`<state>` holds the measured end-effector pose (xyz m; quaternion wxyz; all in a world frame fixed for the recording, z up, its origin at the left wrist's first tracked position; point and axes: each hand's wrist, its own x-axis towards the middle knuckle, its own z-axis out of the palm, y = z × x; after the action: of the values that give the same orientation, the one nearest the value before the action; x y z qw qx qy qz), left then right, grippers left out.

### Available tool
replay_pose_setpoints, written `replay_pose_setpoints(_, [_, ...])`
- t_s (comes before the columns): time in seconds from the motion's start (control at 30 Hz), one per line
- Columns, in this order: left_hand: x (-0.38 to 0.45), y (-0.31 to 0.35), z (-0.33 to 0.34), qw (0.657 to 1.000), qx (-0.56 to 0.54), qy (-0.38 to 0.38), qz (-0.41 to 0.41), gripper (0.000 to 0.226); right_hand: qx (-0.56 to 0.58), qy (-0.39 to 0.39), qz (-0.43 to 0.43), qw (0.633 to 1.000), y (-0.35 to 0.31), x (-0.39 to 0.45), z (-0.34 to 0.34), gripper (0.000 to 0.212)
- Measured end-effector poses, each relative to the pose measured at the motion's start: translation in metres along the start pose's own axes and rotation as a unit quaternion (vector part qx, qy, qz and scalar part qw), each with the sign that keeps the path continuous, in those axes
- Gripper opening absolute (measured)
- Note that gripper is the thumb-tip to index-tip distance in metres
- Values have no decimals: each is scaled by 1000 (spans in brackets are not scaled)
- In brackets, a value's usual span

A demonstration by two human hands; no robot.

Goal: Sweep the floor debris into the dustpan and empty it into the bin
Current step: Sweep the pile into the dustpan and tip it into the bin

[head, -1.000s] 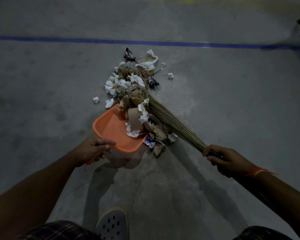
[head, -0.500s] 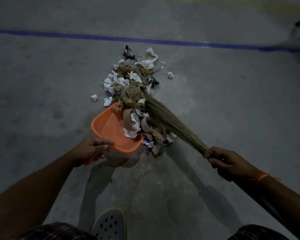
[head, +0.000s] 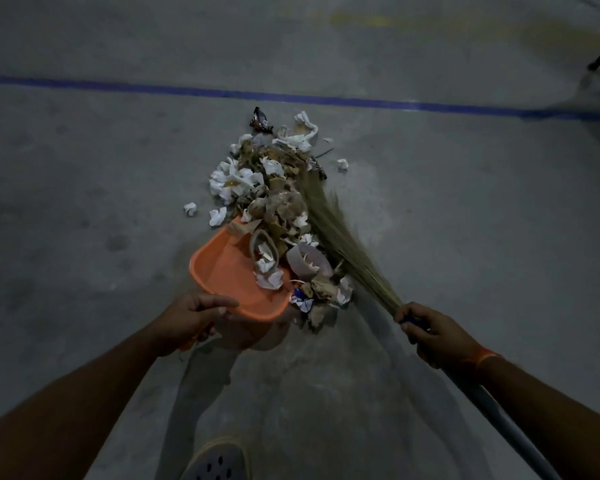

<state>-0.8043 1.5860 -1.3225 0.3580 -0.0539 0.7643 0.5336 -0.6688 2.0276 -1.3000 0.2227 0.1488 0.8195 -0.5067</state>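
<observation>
A person is kneeling over a gray floor (head: 84,202) with a blue line (head: 187,92) running across it. The left hand (head: 191,318) is holding the back of an orange dustpan (head: 222,268), with the fingers curled around its handle and the thumb lying on the rim. The right hand (head: 437,336) is gripping a broom (head: 343,237), fingers wrapped tight where the bristles meet the stick. The bristles are lying along the right side of a trash pile (head: 274,188) of paper scraps and brown bits. Some trash is sitting inside the dustpan and some is lying just beside its right edge. A shoe (head: 219,462) is showing at the bottom.
</observation>
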Motion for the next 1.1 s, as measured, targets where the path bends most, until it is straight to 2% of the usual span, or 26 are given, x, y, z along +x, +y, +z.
replay_pose_setpoints(0.23, [-3, 3, 8, 999, -37, -1, 1, 27, -22, -42, -42, 998, -15, -8, 20, 12])
replay_pose_setpoints(0.7, [0, -2, 12, 997, -64, 30, 9, 26, -52, -108, -56, 991, -20, -30, 34, 12])
replay_pose_setpoints(0.87, [3, -4, 13, 996, -77, 25, 21, 27, -43, -102, -57, 992, -22, -39, 36, 12])
replay_pose_setpoints(1.1, [8, -1, 10, 994, -93, 36, 39, 28, 52, -40, -52, 996, -26, -46, 25, 14])
